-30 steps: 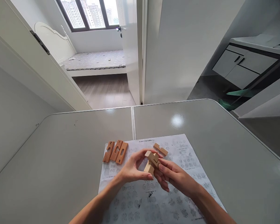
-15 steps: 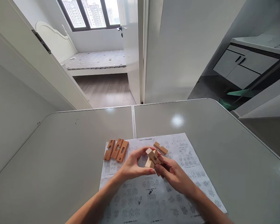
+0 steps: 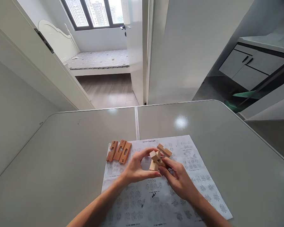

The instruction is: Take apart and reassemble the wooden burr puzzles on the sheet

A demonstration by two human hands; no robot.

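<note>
"Head view; what's being held there?"

"Pale notched wooden blocks point(image 3: 154, 156), crossed together, over the middle of the printed diagram sheet point(image 3: 144, 201); the right hand point(image 3: 177, 178) pinches them from the right, thumb and fingers clamped on; the left hand point(image 3: 136, 167) curves round from the left, though I can't tell whether it's pressing."

"And nearby?"

"One notched wooden bar point(image 3: 167, 152), just beyond them on the sheet; three reddish-brown slotted pieces point(image 3: 118, 154) at the sheet's far left corner."

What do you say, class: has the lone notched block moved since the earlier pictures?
No: the lone notched block shows no shift either way against the pale tabletop seam, lying to its right.
</note>
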